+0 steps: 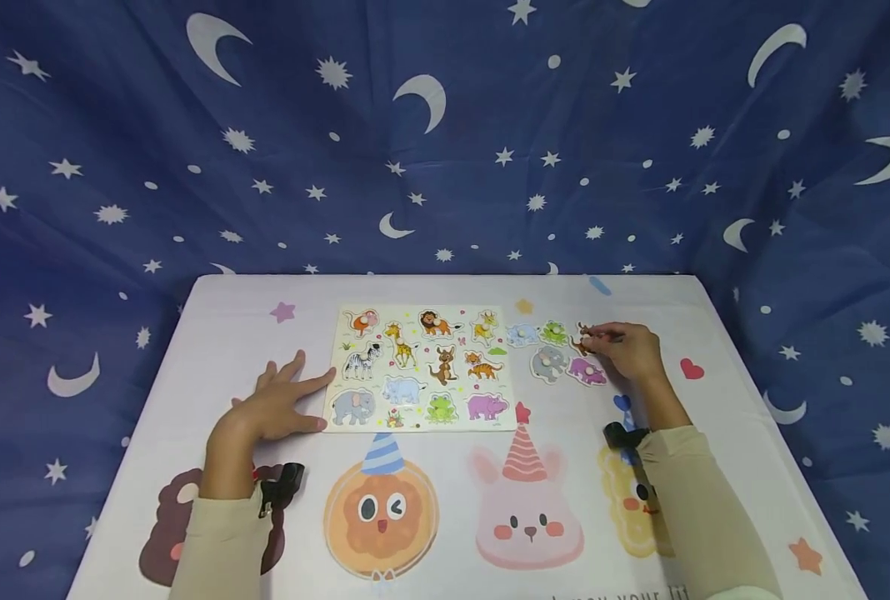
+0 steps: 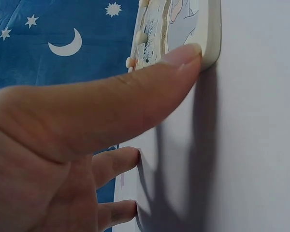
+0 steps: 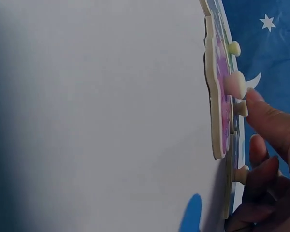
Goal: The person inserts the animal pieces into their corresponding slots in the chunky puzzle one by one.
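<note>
My left hand [image 1: 276, 407] spreads its fingers on the tabletop at the left of a white animal puzzle board [image 1: 415, 422]. Its thumb presses the board's front left corner, plain in the left wrist view, and its index finger reaches the left edge. At the right, my right hand [image 1: 631, 350] has its fingers curled at a brown kangaroo piece [image 1: 582, 343], partly covered by the fingertips. Close by lie a purple hippo piece [image 1: 587, 372], a grey elephant piece [image 1: 548, 364], a green frog piece [image 1: 553, 332] and a blue rhino piece [image 1: 522, 335].
Several knobbed animals sit in the board, among them a lion [image 1: 437, 323] and a giraffe [image 1: 400, 344]. A cartoon-printed cloth [image 1: 460, 517] covers the table. Behind it hangs a blue curtain [image 1: 475, 208] with moons and stars.
</note>
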The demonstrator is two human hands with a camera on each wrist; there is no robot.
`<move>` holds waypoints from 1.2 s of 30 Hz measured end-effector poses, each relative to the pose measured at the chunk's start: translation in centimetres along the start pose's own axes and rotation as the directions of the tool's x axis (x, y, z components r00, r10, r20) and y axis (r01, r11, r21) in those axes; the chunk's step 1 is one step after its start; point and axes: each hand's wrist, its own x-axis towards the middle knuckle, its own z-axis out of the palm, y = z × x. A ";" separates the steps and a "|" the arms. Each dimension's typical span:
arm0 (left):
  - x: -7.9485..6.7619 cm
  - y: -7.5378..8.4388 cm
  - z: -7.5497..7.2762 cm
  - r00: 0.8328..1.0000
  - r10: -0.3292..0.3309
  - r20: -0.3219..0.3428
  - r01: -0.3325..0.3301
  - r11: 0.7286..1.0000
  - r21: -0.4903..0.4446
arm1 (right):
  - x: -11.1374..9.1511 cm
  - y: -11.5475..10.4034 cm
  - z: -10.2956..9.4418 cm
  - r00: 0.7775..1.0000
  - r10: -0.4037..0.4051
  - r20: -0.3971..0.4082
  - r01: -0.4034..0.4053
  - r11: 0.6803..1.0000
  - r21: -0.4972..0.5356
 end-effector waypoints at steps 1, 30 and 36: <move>0.0 0.0 0.0 1.000 -0.001 -0.001 0.001 1.000 -0.002 | 0.1 0.0 0.0 1.000 0.006 0.009 -0.006 1.000 -0.003; 0.5 0.5 0.5 0.999 -0.047 -0.017 0.047 0.999 -0.009 | 0.5 -0.5 -0.4 1.000 -0.002 0.011 0.004 0.981 -0.192; 0.4 0.0 0.6 0.998 -0.058 -0.010 0.058 0.998 -0.006 | 0.2 -0.6 -0.7 1.000 -0.002 0.028 0.006 0.990 -0.143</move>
